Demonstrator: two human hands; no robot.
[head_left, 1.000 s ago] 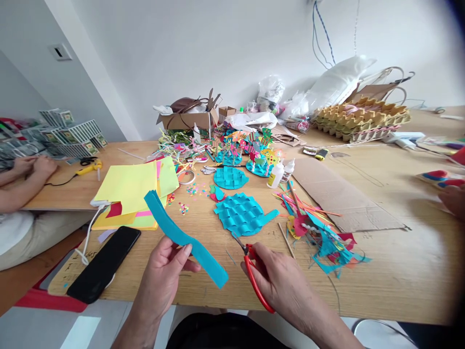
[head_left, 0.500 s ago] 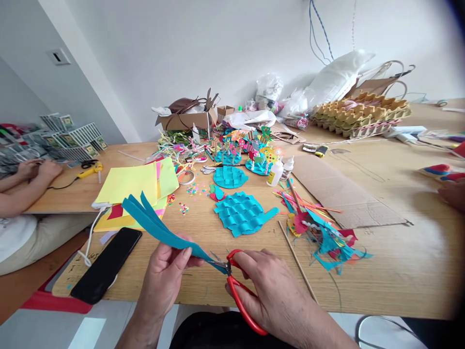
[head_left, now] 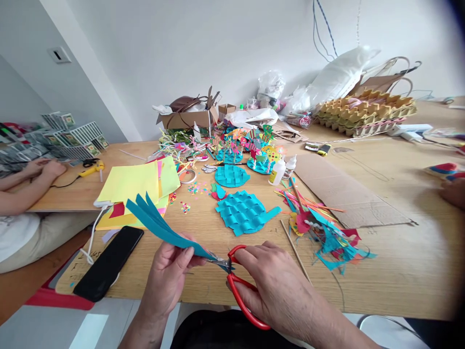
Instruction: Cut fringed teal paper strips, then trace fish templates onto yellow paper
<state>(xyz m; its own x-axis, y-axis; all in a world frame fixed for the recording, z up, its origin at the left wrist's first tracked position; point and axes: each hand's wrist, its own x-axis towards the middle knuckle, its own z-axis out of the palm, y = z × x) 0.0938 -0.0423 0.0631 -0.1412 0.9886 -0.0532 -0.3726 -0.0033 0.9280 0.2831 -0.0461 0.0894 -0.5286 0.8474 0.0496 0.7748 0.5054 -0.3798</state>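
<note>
My left hand (head_left: 174, 271) pinches several blue strips (head_left: 160, 228), paper or felt, between thumb and fingers. Their free ends fan out to the upper left. My right hand (head_left: 274, 286) is wrapped round the handles of red-handled scissors (head_left: 238, 295). The scissor blades lie across the right end of the strips, close to my left fingertips; a bit of blue shows below the blades. Just beyond my hands lies a woven blue piece (head_left: 242, 213) with a strip sticking out on its right. Behind it sits a smaller woven blue piece (head_left: 231, 176).
A black phone (head_left: 108, 261) and coloured sheets (head_left: 129, 186) lie at the left. Coloured scraps (head_left: 332, 245), a thin stick (head_left: 296, 252) and flat cardboard (head_left: 348, 194) are at the right. Glue bottles (head_left: 277, 172) stand behind. Other people's hands (head_left: 49, 169) appear at both sides.
The scissor blades have closed further on the right end of the strips. The whole view has shifted slightly; my left hand keeps its grip.
</note>
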